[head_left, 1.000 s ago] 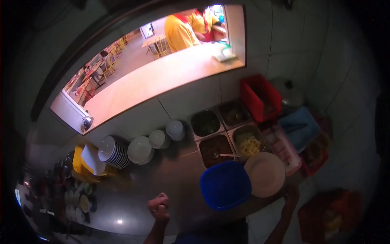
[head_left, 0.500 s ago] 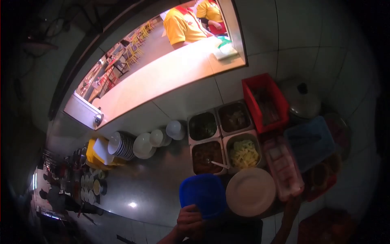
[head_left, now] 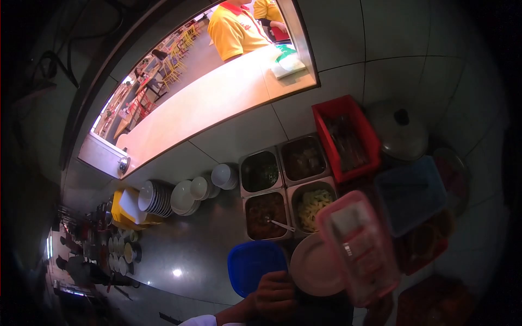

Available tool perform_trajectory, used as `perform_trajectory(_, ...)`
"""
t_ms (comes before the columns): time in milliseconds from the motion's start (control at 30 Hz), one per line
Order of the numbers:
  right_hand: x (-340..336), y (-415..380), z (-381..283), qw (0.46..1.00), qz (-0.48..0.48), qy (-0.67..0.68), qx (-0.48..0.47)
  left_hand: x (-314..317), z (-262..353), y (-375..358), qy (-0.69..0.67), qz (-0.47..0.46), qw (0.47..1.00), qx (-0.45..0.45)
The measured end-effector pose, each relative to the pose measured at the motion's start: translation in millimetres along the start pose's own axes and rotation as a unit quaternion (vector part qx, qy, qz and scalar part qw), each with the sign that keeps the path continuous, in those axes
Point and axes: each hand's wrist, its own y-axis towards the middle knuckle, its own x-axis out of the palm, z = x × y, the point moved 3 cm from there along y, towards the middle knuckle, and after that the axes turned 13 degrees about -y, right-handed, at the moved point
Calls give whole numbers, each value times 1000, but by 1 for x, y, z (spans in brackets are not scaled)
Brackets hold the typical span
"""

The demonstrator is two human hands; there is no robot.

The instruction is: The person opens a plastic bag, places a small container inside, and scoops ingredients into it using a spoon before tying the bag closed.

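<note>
My left hand (head_left: pixel 274 293) is curled in a fist at the right edge of the blue plastic lid (head_left: pixel 254 267), in front of a round pale plate (head_left: pixel 318 266); whether anything is in it is hidden. My right hand (head_left: pixel 380 308), dim and mostly covered, holds the lower end of a long pink-rimmed clear container (head_left: pixel 360 247). Pale blocks show inside the container, which is raised and overlaps the plate's right side. Behind the plate stands a metal pan of pale yellow strips (head_left: pixel 314 206), beside a pan of brown food (head_left: pixel 266 214) with a spoon.
A red bin of utensils (head_left: pixel 346 138) stands behind the pans, near a lidded pot (head_left: pixel 399 130). Right of the pink container lies a bluish clear box (head_left: pixel 411 193). Stacked white bowls (head_left: pixel 186 196) line the wall. Two people in yellow shirts (head_left: pixel 234 30) are beyond the serving window.
My right hand has lifted the pink-rimmed container and brought it left over the plate's edge. My left hand has moved right, from the blue lid's lower edge towards the plate.
</note>
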Motion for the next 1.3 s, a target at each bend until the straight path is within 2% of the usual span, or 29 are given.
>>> perform_trajectory(33, 13, -3, 12, 1000, -16, -18, 20, 2, 0, 0, 0, -7, 1000, -10)
perform_trajectory(100, 29, -7, 7, 995, -62, -81, -22, 9, -13, -8, 17, -33, 998, -42)
perform_trajectory(200, 64, -15, 10, 996, -21, -80, -18, 22, -25, -6, 59, -116, 983, -130)
perform_trajectory(233, 69, -17, 18, 991, -65, -119, -14, 25, -29, -5, 76, -152, 972, -164)
perform_trajectory(333, 72, -24, 48, 961, -171, -216, 5, 34, -38, -21, 91, -201, 955, -197)
perform_trajectory(433, 48, 8, -11, 942, -289, -166, -31, 32, -44, -31, 69, -223, 950, -209)
perform_trajectory(500, 35, 21, 19, 906, -311, -263, 116, 27, -42, -32, 57, -230, 945, -225)
perform_trajectory(533, 27, 27, 17, 965, -174, -193, 25, 26, -37, -27, 56, -225, 947, -222)
perform_trajectory(600, 19, 46, 28, 971, -112, -190, 86, 25, -36, -15, 56, -220, 953, -200)
perform_trajectory(667, 15, 57, 39, 976, -51, -203, 55, 26, -33, -10, 58, -211, 958, -183)
perform_trajectory(767, 18, 67, 35, 976, 11, -215, -17, 29, -28, 0, 70, -230, 954, -178)
perform_trajectory(833, 29, 74, 50, 968, 46, -244, -33, 30, -30, 1, 72, -227, 956, -169)
perform_trajectory(1000, 51, 84, 72, 958, 56, -283, -1, 33, -29, 0, 68, -227, 958, -162)
perform_trajectory(1167, 65, 97, 74, 984, 85, -144, 65, 34, -26, 1, 70, -217, 957, -179)
perform_trajectory(1233, 72, 101, 78, 981, 70, 81, 163, 33, -28, -1, 69, -216, 957, -181)
perform_trajectory(1267, 77, 103, 79, 957, 61, 193, 208, 33, -28, -2, 68, -216, 957, -181)
perform_trajectory(1300, 78, 105, 76, 958, 55, 183, 212, 33, -27, -2, 66, -214, 958, -181)
